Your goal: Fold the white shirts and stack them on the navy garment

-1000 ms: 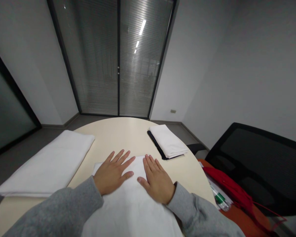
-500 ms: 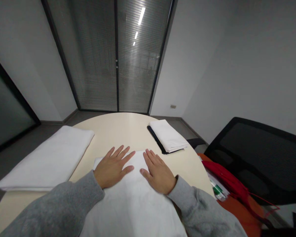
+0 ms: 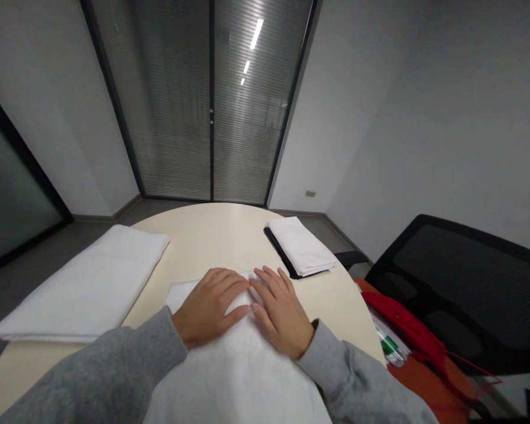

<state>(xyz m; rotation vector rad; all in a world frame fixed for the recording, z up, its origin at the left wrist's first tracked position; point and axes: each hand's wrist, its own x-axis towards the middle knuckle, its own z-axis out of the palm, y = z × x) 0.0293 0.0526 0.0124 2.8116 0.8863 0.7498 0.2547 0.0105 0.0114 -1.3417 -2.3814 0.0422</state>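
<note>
While left hand (image 3: 205, 310) and right hand (image 3: 284, 318) rest curved on the large white fabric sheet (image 3: 242, 380), nearside on the round cream bench (image 3: 216, 241), can't tell if either grip pinches it. Sheet mostly laid flat; far edge looks unfinished. Bench surface shows ahead to its rounded rim; thick folded white cloth (image 3: 88, 285) overhangs left edge.

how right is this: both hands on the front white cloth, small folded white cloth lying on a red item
The small folded white cloth lies on a black item, not red, as the head view shows. Left hand and right hand are on the front white cloth.
</note>
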